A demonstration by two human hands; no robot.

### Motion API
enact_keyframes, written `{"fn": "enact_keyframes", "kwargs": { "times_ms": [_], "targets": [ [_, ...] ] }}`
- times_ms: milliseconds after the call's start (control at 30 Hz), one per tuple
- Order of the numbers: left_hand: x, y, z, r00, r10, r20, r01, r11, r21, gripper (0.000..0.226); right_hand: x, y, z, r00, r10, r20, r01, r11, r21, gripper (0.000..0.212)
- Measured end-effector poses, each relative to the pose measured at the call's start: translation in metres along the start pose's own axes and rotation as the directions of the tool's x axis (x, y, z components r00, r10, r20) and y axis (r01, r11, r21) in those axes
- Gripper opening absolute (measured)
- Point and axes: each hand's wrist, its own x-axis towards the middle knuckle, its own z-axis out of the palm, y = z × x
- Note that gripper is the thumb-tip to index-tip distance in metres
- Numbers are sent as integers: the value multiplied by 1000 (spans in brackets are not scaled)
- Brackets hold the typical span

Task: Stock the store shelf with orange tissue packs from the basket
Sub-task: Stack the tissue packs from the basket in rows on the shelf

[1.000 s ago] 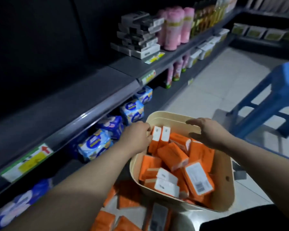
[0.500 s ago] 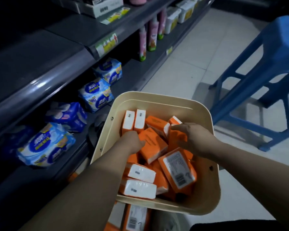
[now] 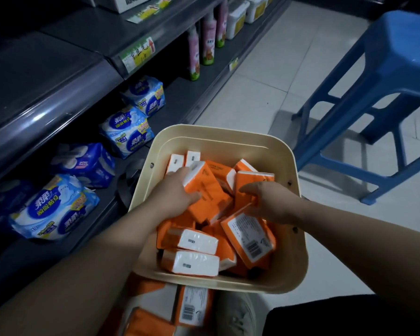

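A beige basket (image 3: 298, 241) in front of me holds several orange tissue packs. My left hand (image 3: 175, 195) grips one orange pack (image 3: 205, 187) in the middle of the pile, thumb on its top face. My right hand (image 3: 267, 202) grips another orange pack (image 3: 246, 183) just to the right. More packs lie below the hands, one showing a barcode label (image 3: 251, 241). The dark shelf (image 3: 41, 76) runs along my left.
Blue-and-white wrapped packs (image 3: 54, 207) line the lower shelf on the left. Pink bottles (image 3: 207, 42) and white tubs stand further along. A blue plastic stool (image 3: 383, 76) stands on the tiled floor at right. More orange packs (image 3: 192, 309) lie below the basket.
The view tilted down toward the basket. Both hands moved from the basket's far rim into the pile, and each closed around an orange pack.
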Motion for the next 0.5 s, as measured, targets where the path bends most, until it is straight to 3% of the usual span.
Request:
{"fn": "enact_keyframes", "kwargs": {
  "times_ms": [100,233,400,500],
  "targets": [
    [-22,3,-27,993,70,-96,-77,994,-73,55,0,-2,12,995,3,103,1,999,-40,37],
    [-43,1,-49,984,34,-176,-71,975,-210,23,4,-7,23,983,12,183,18,986,-164,43],
    [-58,-7,-64,975,8,-223,-77,949,-307,24,6,-22,11,952,-43,302,119,964,-239,43],
    [-66,-14,-78,964,27,-265,-110,946,-306,27,6,-44,-8,971,-155,182,214,901,-377,49]
  ]
}}
